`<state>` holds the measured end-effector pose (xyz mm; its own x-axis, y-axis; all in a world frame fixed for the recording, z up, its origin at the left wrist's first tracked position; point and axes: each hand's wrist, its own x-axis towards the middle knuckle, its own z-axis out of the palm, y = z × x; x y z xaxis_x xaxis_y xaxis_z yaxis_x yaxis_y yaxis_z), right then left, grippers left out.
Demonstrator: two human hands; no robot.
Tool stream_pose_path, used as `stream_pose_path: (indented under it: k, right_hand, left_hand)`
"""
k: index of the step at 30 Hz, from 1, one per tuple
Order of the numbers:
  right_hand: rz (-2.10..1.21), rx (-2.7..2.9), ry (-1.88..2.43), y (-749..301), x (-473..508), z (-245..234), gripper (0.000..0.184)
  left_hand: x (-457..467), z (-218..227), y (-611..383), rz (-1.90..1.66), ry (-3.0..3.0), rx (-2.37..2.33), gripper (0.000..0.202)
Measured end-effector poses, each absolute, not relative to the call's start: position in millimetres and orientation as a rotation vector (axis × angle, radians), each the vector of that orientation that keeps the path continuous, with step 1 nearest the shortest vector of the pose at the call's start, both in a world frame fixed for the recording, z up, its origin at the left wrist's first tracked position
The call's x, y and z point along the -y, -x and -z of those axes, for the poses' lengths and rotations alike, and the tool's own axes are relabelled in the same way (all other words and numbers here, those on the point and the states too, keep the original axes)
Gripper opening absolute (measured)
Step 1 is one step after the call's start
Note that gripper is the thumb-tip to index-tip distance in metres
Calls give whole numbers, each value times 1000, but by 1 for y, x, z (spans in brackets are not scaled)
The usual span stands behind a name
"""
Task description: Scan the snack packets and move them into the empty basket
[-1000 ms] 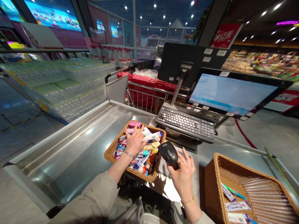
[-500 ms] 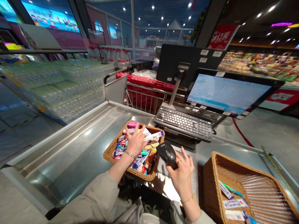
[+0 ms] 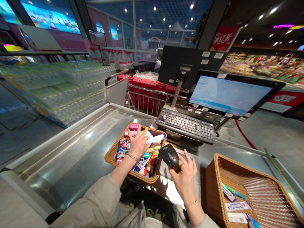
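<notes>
My left hand (image 3: 138,146) reaches into a wicker basket (image 3: 111,155) full of small packaged sweets. Its fingers are spread, and a slim white-and-purple candy pack (image 3: 157,138) sticks out between thumb and forefinger, gripped there as it looks; the pack's left end is hidden. A black barcode scanner (image 3: 169,155) is in my right hand (image 3: 184,173), its head tilted toward the basket and close to the pack. A second wicker basket (image 3: 215,186) at the lower right holds several items, among them a purple-and-white candy pack (image 3: 237,206).
Both baskets stand on a metal checkout counter (image 3: 78,152). Behind them are a keyboard (image 3: 186,123), a lit monitor (image 3: 231,93) and a dark screen back (image 3: 190,66). A metal cart (image 3: 144,99) stands beyond the counter, and bottled-water stacks (image 3: 61,85) at the left.
Both hands, the scanner and the candy pack keep nearly the same positions. The view has shifted very slightly, so the monitor and right basket appear a little farther left.
</notes>
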<state>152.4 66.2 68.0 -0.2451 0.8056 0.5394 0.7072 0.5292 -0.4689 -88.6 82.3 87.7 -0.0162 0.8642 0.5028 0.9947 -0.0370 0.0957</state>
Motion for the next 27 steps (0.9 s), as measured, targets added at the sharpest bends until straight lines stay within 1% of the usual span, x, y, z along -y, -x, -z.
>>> stream_pose_path:
  k: [7, 15, 27]
  right_hand:
    - [-152, 2008, 1227, -153, -65, -68, 21]
    - [-106, 1963, 1223, -156, -65, -67, 15]
    - [-26, 1861, 1316, -183, -64, -65, 19]
  left_hand:
    - [-82, -88, 87, 651, 1967, 1954, 10]
    - [-81, -90, 84, 683, 1978, 1925, 9]
    - [-93, -97, 60, 703, 2067, 1823, 10]
